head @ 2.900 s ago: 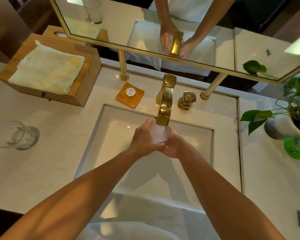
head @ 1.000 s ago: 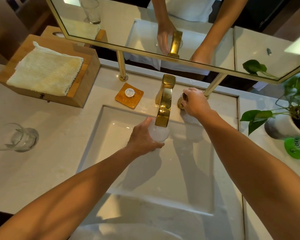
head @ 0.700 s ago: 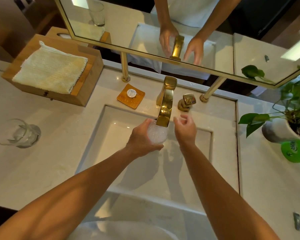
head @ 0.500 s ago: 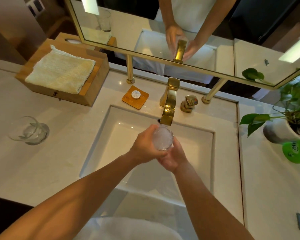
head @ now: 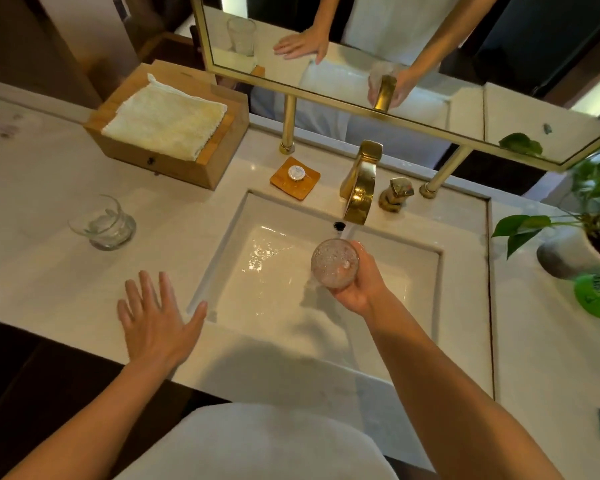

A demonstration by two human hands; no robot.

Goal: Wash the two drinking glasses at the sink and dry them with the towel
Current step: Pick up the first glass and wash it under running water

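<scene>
My right hand [head: 359,282] grips a clear drinking glass [head: 334,262] over the white sink basin [head: 229,233], just below the gold faucet [head: 358,188]. The glass looks full of bubbly water, and water pools in the basin. My left hand [head: 155,320] is spread flat and open over the counter's front edge, left of the sink, holding nothing. A second glass [head: 103,223] stands on the counter at the left. A pale folded towel [head: 165,121] lies on top of a wooden box [head: 174,164] at the back left.
A gold tap handle [head: 395,195] stands right of the faucet. A small wooden dish with a round soap [head: 295,178] sits behind the sink. A potted plant [head: 582,237] and a green object [head: 598,294] occupy the right counter. A gold-framed mirror [head: 378,53] hangs above.
My left hand let go of the glass and moved left to the counter, fingers spread. My right hand now holds the glass alone, slightly lower and right of the spout.
</scene>
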